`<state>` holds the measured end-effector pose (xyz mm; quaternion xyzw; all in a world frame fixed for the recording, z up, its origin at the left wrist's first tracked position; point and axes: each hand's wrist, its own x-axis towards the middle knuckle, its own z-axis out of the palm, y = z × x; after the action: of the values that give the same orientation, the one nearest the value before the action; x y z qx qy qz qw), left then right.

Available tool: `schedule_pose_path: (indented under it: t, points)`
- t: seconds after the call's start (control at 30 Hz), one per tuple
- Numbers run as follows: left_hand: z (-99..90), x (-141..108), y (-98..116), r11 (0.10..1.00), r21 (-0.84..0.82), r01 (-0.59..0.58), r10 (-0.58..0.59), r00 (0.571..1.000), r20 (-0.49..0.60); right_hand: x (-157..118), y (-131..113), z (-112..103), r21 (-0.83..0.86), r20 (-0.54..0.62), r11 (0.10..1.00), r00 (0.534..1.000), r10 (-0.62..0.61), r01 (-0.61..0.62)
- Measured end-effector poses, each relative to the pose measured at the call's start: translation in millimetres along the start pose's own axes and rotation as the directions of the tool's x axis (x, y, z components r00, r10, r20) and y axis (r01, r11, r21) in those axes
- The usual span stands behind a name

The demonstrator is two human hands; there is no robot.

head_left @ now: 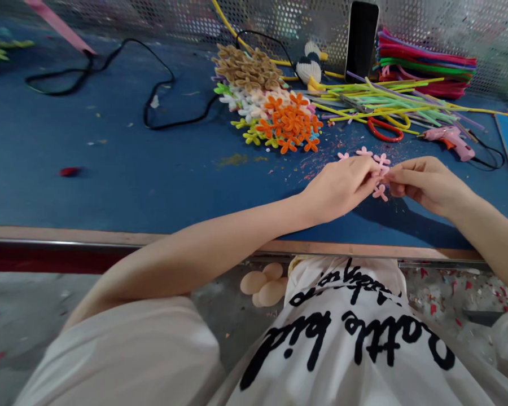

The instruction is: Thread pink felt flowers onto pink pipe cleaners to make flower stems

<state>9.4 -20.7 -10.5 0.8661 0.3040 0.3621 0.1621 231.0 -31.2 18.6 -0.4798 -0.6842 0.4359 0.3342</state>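
Both hands meet over the blue table near its front edge, fingertips pinched around a small pink pipe-cleaner piece [383, 170]. My left hand [341, 183] lies palm down, with its fingers closed on one side of the piece. From the right, my right hand [427, 181] pinches the other side with thumb and forefinger, its remaining fingers curled. Several pink flower shapes [364, 151] lie just beyond the fingers, and another pink flower [380, 193] sits below the fingertips. Part of the held piece is hidden by the fingers.
Beyond the hands are a pile of orange flowers [293, 121], brown flowers [249, 66], loose pipe cleaners [385, 98], red-handled scissors [385, 137] and an upright phone [362, 39]. A pink glue gun [452, 141] lies right. A black cord [152, 98] winds across the left.
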Motion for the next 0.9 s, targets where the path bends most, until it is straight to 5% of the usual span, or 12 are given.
schedule_pose_path:
  t: [0.07,0.17,0.23,0.33,0.4,0.5,0.57,0.67,0.77,0.83,0.9]
  points:
    - [-3.1,4,3,0.951,-0.262,0.165,-0.16,0.986,0.041,1,1,-5,-0.238,-0.062,0.943,0.965,-0.254,0.233]
    - [-6.3,9,9,0.759,-0.527,0.382,-0.318,0.924,0.213,4,2,-15,-0.607,0.106,0.563,0.759,-0.642,0.561]
    - [-6.8,12,13,0.658,-0.588,0.471,-0.366,0.882,0.296,6,5,-22,-0.688,0.278,0.293,0.615,-0.738,0.664]
    - [-5.4,13,16,0.592,-0.616,0.519,-0.386,0.854,0.349,9,9,-25,-0.704,0.414,0.148,0.57,-0.71,0.695]
    - [-3.7,11,17,0.587,-0.63,0.51,-0.365,0.86,0.356,8,10,-22,-0.69,0.405,0.21,0.61,-0.682,0.692]
    - [-1.7,6,15,0.641,-0.645,0.416,-0.289,0.909,0.299,1,6,-11,-0.585,0.256,0.44,0.67,-0.696,0.681]
    - [-0.8,2,15,0.726,-0.62,0.298,-0.222,0.955,0.198,-3,2,-3,-0.425,0.127,0.683,0.786,-0.605,0.594]
    - [0.3,-2,14,0.879,-0.458,0.134,-0.14,0.99,0.022,-5,-3,9,-0.005,0.04,0.978,0.978,-0.207,0.207]
    - [2.0,-4,13,0.934,-0.34,0.109,-0.129,0.991,-0.035,-5,-7,13,0.248,0.088,0.966,0.995,0.053,-0.073]
    - [3.2,-2,12,0.881,-0.441,0.175,-0.181,0.983,0.028,-5,-10,12,0.159,0.086,0.987,0.996,0.019,-0.033]
    - [4.0,0,11,0.757,-0.597,0.266,-0.241,0.963,0.123,-5,-10,6,-0.081,0.055,0.986,0.989,-0.141,0.145]
